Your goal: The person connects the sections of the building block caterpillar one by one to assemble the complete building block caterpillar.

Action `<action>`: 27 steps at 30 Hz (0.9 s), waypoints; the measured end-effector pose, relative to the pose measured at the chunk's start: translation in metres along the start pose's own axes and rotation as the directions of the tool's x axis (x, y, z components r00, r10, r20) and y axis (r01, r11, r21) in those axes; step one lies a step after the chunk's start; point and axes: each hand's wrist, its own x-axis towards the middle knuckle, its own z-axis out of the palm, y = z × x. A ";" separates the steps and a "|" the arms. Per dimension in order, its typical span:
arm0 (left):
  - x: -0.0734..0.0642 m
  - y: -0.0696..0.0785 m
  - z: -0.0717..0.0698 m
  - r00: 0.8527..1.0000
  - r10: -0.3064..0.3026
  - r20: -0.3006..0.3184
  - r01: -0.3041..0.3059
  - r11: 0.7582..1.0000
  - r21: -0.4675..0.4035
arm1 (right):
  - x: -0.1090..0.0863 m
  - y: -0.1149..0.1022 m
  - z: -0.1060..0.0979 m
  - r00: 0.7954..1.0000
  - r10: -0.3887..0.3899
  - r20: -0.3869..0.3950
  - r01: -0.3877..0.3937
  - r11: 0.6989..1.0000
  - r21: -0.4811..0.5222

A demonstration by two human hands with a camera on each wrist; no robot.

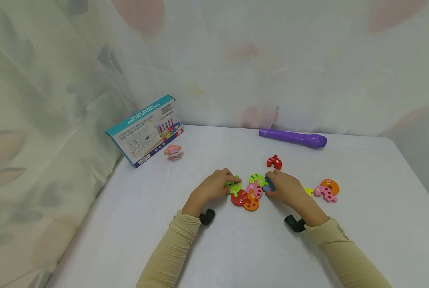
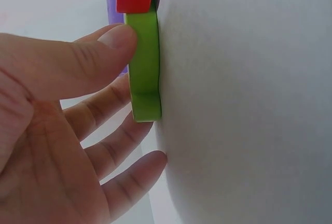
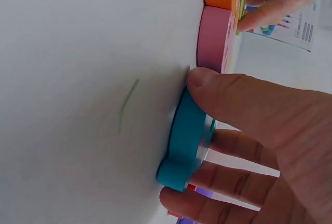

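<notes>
Joined puzzle pieces form a curved caterpillar on the white table. At its left end, my left hand [image 1: 214, 186] pinches the green smiling head piece [image 1: 234, 187], with the thumb against its side edge [image 2: 144, 58]. From the head run a red piece numbered 2 [image 1: 238, 199], an orange 3 [image 1: 251, 204], a pink 4 [image 1: 253, 191] and a green striped piece [image 1: 256, 179]. My right hand [image 1: 285, 187] holds a blue piece [image 1: 270, 185] right at the striped one. In the right wrist view, the thumb presses the top of the blue piece's edge [image 3: 185, 125], with fingers around its far side.
Beyond the right hand lies a red piece numbered 8 [image 1: 274, 162]. To the right are a yellow piece [image 1: 309, 191], a pink one [image 1: 325, 193] and an orange 10 [image 1: 330, 186]. A purple toy microphone [image 1: 292, 138], a bead-set box [image 1: 146, 132] and a pink figurine [image 1: 172, 152] stand farther back.
</notes>
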 end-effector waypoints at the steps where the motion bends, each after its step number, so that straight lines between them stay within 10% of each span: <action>1: 0.000 0.000 0.000 1.000 0.001 0.001 -0.001 1.000 0.000 | 0.000 0.000 0.000 1.000 -0.003 -0.001 0.003 1.000 -0.008; 27: 0.000 0.000 -0.001 1.000 0.004 0.003 -0.004 1.000 -0.014 | -0.061 0.064 -0.017 0.993 0.061 -0.102 -0.062 0.998 -0.009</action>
